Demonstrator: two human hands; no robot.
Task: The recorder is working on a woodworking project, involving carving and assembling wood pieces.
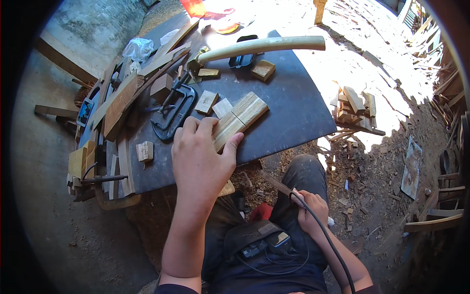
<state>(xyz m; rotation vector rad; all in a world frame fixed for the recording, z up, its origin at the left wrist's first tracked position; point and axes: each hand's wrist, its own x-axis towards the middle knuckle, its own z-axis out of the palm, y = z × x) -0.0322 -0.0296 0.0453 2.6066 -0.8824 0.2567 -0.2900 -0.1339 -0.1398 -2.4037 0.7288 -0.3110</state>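
My left hand (203, 152) grips the near end of a pale wooden block (249, 109) on the dark tabletop. A dark line runs across the block's upper face. My right hand (313, 213), held low over my right thigh, is closed around the end of a narrow, flat brown strip (275, 182). The strip slants up toward the table's near edge; its far end is hard to make out. A black cable (323, 228) passes over this hand. Small wood pieces (207, 102) and a black C-clamp (175, 111) lie beside my left hand.
A tool with a curved wooden handle (264, 47) lies across the dark table (298, 98), near a black tray (243, 51). Long boards (122, 105) and a phone (85, 111) line the left side. Offcuts (355, 105) are stacked at right; chips litter the floor.
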